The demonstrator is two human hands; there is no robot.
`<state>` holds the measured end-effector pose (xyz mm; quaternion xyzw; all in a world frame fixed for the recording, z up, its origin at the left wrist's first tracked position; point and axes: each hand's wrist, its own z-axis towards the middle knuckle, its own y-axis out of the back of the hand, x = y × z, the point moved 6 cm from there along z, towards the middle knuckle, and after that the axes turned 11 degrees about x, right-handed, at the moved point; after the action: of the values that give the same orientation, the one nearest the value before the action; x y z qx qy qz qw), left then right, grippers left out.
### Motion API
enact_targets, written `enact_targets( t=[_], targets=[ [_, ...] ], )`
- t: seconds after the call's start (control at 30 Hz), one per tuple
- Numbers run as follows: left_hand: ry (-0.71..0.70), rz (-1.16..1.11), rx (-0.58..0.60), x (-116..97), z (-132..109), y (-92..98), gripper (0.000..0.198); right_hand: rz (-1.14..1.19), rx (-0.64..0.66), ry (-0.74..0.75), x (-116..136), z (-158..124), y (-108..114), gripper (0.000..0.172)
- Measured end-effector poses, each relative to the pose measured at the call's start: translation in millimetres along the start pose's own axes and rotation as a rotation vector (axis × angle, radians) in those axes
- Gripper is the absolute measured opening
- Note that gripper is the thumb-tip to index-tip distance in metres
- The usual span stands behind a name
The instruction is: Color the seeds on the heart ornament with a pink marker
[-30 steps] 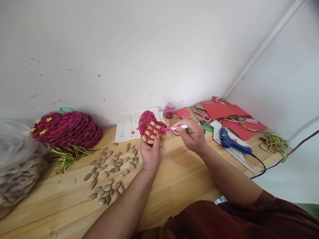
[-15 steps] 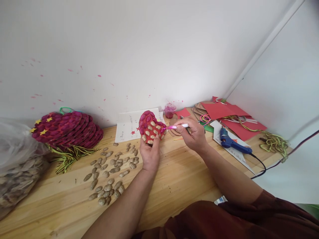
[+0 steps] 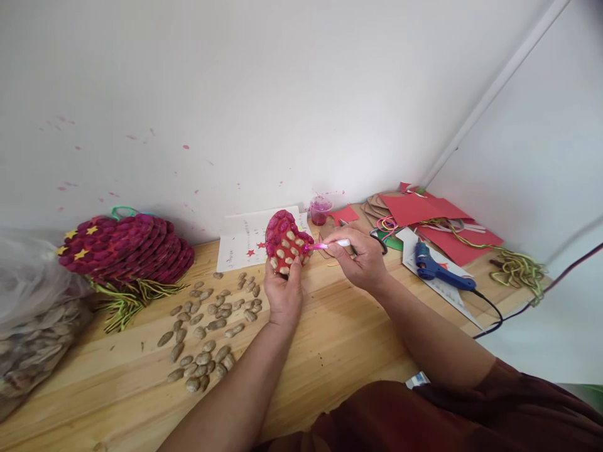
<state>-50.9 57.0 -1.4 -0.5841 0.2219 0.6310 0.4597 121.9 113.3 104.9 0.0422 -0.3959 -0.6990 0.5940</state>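
My left hand [image 3: 283, 292] grips the bottom of a red heart-shaped piece [image 3: 285, 242] covered with shells, some painted magenta, some still pale. It is held upright over the wooden table [image 3: 339, 339]. My right hand [image 3: 360, 257] pinches a white-handled paintbrush [image 3: 330, 245] whose pink tip touches the heart's right edge. Loose pale shells [image 3: 207, 326] lie scattered on the table just left of my left hand.
A stack of finished magenta hearts with yellow stars [image 3: 127, 245] lies at the left, by a plastic bag of shells [image 3: 32, 320]. A small cup of pink paint [image 3: 321, 209] and a white sheet [image 3: 247, 237] stand behind. A blue glue gun [image 3: 436, 267], red paper [image 3: 438, 220] and cords [image 3: 516, 270] lie right.
The heart and both hands have shifted slightly; the brush tip stays at the heart's right edge, with the right hand drawn a little closer.
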Motion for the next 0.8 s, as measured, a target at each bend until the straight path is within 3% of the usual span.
enact_targets(
  t=[0.57,0.8],
  targets=[
    [-0.004,-0.02,-0.001,-4.2,-0.6,-1.0,0.046,-0.018,-0.028,-0.093,-7.2,-2.1,2.6,0.017],
    [0.023,-0.021,0.003,0.6,-0.4,0.3,0.051,0.002,-0.019,-0.064,-5.5,-1.9,0.3,0.016]
  ],
)
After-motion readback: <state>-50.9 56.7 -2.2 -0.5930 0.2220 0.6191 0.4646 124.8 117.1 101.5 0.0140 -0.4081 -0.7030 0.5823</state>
